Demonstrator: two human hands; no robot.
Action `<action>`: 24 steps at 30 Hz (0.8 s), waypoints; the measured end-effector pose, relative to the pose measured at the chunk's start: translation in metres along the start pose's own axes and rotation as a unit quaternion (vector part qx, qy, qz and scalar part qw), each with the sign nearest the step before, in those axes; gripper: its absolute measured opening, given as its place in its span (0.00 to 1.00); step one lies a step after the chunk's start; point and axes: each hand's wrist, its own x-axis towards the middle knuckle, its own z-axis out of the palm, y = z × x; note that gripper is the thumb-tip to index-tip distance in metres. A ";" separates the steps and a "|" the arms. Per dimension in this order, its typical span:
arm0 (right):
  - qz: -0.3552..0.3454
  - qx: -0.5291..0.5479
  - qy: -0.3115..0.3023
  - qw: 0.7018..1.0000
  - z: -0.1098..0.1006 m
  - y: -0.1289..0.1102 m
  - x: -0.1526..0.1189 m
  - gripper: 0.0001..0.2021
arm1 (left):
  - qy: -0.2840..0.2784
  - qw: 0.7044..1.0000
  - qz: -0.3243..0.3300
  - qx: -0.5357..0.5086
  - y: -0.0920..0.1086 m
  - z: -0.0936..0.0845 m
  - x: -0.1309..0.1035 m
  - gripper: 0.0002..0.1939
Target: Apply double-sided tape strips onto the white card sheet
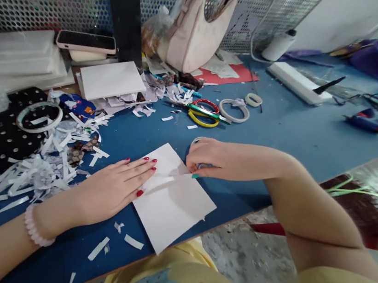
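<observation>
A white sheet of paper or thin card [175, 208] lies at an angle near the table's front edge. My left hand [112, 191] rests flat on its left side, fingers stretched out. A narrow white strip [176, 177] crosses the sheet from the left fingers to my right hand [208, 160]. The right fingers are closed at the sheet's right edge, around what looks like a roll of tape [198, 139], mostly hidden by the hand. Beyond that hand lie scissors [206, 113] with red and yellow handles and a white tape roll [234, 110].
Paper scraps [39, 166] heap up on the left. At the back stand a white stack of sheets [113, 79], a phone [87, 42] and a pale handbag [192, 34]. To the right are a long white box [296, 82] and blue-handled snips [366, 123].
</observation>
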 end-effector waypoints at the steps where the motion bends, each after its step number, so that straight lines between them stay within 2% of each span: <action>1: -0.006 -0.004 0.003 1.000 -0.001 -0.001 -0.001 0.12 | -0.001 1.000 0.001 0.003 0.001 -0.001 0.000 0.25; 8: -0.022 -0.040 0.015 0.999 -0.010 -0.006 -0.005 0.14 | -0.044 0.999 -0.027 0.005 0.008 -0.006 0.002 0.25; 13: -0.003 -0.018 0.052 0.999 -0.021 -0.012 -0.018 0.12 | -0.015 1.000 -0.015 -0.011 0.006 -0.004 0.001 0.25; 16: 0.044 -0.015 0.036 0.998 -0.019 -0.014 -0.014 0.11 | -0.012 1.000 -0.015 -0.022 0.004 -0.004 0.000 0.25; 20: 0.133 -0.029 0.010 0.991 -0.009 -0.009 0.002 0.12 | -0.046 0.998 -0.020 -0.030 0.004 -0.008 0.000 0.26; 24: 0.158 0.000 0.011 0.987 -0.003 -0.002 0.013 0.12 | -0.060 0.997 -0.025 -0.034 0.004 -0.011 0.000 0.27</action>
